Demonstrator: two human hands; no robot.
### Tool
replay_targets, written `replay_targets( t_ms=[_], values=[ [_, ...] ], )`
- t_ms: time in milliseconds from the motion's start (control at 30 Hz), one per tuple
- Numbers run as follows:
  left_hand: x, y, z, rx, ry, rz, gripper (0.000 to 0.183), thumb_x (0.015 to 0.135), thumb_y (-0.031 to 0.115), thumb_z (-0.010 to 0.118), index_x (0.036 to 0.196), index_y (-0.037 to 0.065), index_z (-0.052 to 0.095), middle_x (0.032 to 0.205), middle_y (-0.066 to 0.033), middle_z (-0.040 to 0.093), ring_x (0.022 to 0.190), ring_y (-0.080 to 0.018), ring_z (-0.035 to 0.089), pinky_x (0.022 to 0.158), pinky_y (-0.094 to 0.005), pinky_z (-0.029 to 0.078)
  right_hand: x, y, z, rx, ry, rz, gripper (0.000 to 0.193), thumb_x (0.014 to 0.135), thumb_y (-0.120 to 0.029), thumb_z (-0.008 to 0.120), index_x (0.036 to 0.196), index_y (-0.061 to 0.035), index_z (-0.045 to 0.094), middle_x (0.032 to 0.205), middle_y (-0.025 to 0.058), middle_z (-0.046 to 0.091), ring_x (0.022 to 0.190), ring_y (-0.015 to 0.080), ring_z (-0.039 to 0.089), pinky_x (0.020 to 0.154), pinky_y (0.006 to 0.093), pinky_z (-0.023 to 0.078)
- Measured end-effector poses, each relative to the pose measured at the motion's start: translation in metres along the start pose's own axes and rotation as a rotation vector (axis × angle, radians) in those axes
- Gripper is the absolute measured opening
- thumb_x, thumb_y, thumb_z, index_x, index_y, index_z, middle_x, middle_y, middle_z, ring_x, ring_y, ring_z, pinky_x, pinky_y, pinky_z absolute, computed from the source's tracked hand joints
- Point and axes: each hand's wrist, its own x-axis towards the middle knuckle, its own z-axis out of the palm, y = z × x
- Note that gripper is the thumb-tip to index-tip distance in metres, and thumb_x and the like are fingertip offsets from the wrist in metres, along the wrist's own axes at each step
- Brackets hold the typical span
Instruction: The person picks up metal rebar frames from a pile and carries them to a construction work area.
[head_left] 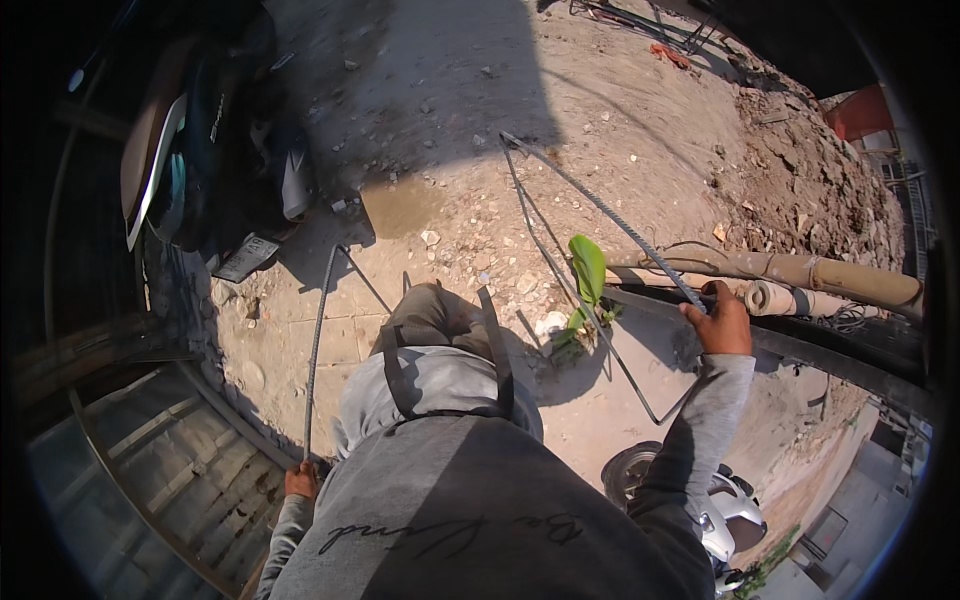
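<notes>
My left hand [300,480] is closed around the lower end of a ribbed steel rebar [319,345] beside my left hip. That bar rises from my fist to a bend at its far end. Out to the right, my right hand [722,322] grips a second, bent rebar [612,218]. From my fingers it runs far left to a sharp corner near the ground. A thinner-looking length then comes back toward me, past a leafy green plant [588,270], to another bend below my right hand. My right forearm partly hides that end.
A parked motorbike [205,150] stands at the far left. Long tan poles [850,278] and a dark beam [840,366] lie at right. A white motorbike [735,515] is behind my right arm. Stones and a rough dirt mound [790,190] cover the far right ground.
</notes>
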Motion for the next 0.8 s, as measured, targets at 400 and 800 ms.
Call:
replay_targets(
  t_ms=[400,800],
  values=[
    [0.073,0.189,0.011,-0.470,-0.324,0.002,0.027,0.089,0.028,0.050,0.069,0.010,0.048,0.049,0.0026,0.038,0.036,-0.0078,0.031,0.032,-0.0266,0.024,-0.016,0.029,0.017,0.071,0.026,0.101,0.039,0.065,-0.020,0.077,0.092,0.0017,0.058,0.072,0.0232,0.062,0.070,0.0401,0.061,0.062,0.0423,0.047],
    [0.130,0.453,-0.081,-0.334,-0.440,0.330,0.017,0.083,0.022,0.059,0.083,0.005,0.055,0.051,0.0056,0.038,0.038,-0.0040,0.032,0.035,-0.0225,0.025,0.014,0.018,0.008,0.114,-0.044,0.260,0.042,0.063,-0.024,0.079,0.092,-0.0022,0.057,0.058,0.0159,0.058,0.055,0.0309,0.060,0.053,0.0384,0.045]
  ],
)
